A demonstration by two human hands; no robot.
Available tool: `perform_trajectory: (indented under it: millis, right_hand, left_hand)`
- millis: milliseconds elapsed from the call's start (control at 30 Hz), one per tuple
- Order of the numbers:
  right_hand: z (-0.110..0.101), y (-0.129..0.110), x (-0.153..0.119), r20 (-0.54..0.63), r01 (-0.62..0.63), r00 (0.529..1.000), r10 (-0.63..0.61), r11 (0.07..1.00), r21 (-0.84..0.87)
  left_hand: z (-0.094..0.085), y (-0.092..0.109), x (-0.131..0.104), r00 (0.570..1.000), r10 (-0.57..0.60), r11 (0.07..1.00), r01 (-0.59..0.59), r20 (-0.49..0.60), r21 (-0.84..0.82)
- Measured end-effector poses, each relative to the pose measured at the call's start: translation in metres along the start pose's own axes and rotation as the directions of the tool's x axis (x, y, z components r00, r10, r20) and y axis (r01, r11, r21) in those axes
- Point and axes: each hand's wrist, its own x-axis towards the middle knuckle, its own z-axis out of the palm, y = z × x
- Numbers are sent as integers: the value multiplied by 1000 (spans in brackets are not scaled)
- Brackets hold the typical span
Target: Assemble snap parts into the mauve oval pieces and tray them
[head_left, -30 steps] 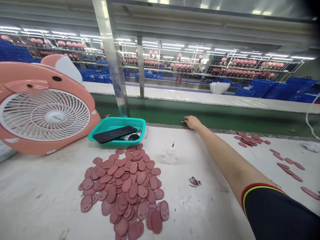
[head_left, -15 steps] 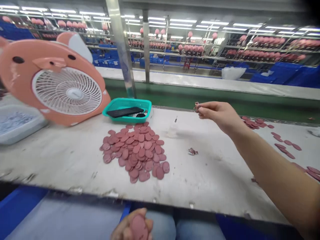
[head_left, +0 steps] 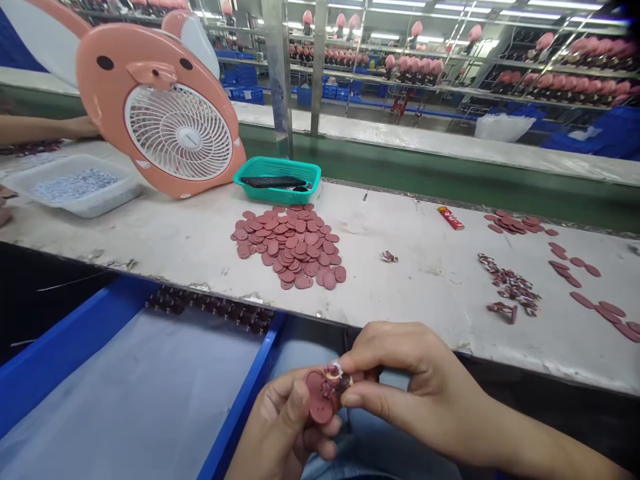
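Below the table's front edge, my left hand (head_left: 285,413) holds a reddish-brown oval disc (head_left: 319,399) between thumb and fingers. My right hand (head_left: 400,387) pinches a small dark and white figure-like piece (head_left: 338,380) against the disc's face. Fine details of that piece are too small to tell. On the table lies a large pile of similar oval discs (head_left: 295,245). A few small pieces (head_left: 389,257) sit to the right of it, and a heap of small dark pieces (head_left: 510,283) lies farther right.
A pink animal-shaped fan (head_left: 160,107), a teal basket (head_left: 277,193) and a white tray (head_left: 95,207) stand at the left and back. A red packet (head_left: 451,218) lies near the back. A blue bin (head_left: 115,393) is below. Another person's arm (head_left: 45,129) shows at far left.
My right hand has come down from the back of the table to my left hand, bringing the small piece to the disc. The view has shifted, showing more of the bin.
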Motion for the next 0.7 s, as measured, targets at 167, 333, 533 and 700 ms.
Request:
perform_trajectory:
  millis: [167, 333, 533, 700]
  right_hand:
    - [1, -3, -4, 59, 22, 998, -18, 998, -59]
    - [2, -3, -4, 87, 43, 996, -33, 993, -111]
    - [0, -4, -1, 142, 68, 988, -52, 991, -115]
    - [-1, -2, 1, 180, 91, 981, -76, 993, -75]
  left_hand:
    - [-1, -4, -3, 999, 39, 999, -39, 3, -2]
    - [-1, -6, -6, 1000, 28, 1000, -28, -2, -9]
    - [-3, -6, -6, 1000, 16, 1000, -16, -6, -27]
    - [-4, -5, -7, 1000, -3, 999, 3, -17, -36]
